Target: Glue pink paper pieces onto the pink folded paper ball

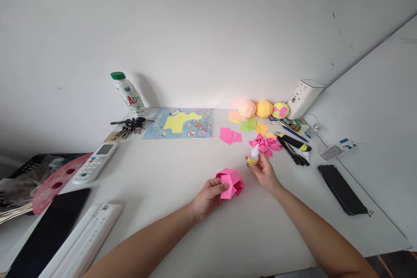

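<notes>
My left hand [208, 197] is closed on a partly built pink folded-paper ball [230, 182], holding it just above the white table [169, 182]. My right hand [264, 173] grips a small glue bottle [253, 156] with a white nozzle and yellow band, upright, to the right of the pink piece. Just beyond the bottle lies a heap of folded pink paper units [265, 144]. A stack of flat pink squares [230, 135] lies further left.
Three finished paper balls [263, 109] sit by the wall, with green and orange squares [252, 125], pens and scissors [295, 147] nearby. A black case [342, 189] lies right. A drink bottle [127, 93], keys [130, 126], picture sheet [179, 124], remote [94, 163] and tablet [48, 230] lie left.
</notes>
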Demonstrator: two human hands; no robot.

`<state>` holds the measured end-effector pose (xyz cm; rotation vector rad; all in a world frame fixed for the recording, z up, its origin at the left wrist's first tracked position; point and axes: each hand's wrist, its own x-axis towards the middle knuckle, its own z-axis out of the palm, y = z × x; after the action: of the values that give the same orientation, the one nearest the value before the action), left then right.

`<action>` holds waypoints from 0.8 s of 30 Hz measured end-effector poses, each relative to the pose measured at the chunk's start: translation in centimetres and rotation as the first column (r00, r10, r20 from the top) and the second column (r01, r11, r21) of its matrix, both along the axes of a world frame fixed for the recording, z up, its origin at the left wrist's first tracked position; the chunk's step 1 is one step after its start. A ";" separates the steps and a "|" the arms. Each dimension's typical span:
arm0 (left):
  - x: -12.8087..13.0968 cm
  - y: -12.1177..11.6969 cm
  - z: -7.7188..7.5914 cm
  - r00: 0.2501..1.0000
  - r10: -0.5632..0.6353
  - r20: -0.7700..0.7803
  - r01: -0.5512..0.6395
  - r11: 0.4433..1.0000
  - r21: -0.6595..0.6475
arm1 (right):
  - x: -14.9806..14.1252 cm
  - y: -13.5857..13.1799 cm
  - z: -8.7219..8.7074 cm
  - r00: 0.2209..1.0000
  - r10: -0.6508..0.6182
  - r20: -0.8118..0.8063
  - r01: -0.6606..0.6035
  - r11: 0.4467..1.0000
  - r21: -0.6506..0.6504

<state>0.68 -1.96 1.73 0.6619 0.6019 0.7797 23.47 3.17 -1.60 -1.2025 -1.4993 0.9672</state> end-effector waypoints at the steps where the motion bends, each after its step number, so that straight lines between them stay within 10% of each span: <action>1: 0.0 0.0 0.0 1.000 -0.001 -0.001 0.001 1.000 0.003 | 0.1 0.1 0.0 0.998 -0.002 0.061 0.001 1.000 0.025; 17: 0.2 0.1 -0.5 1.000 0.003 0.017 -0.003 1.000 0.009 | 3.7 2.2 0.7 0.776 -0.319 0.543 0.080 0.905 0.417; 24: 0.3 0.2 -0.8 1.000 0.019 0.014 -0.019 1.000 -0.019 | 3.4 5.0 2.7 0.298 -0.292 0.909 -0.071 0.943 0.326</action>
<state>0.98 -1.71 0.91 0.6333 0.6027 0.7949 26.88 8.22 1.14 -1.7288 -2.3134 -0.3053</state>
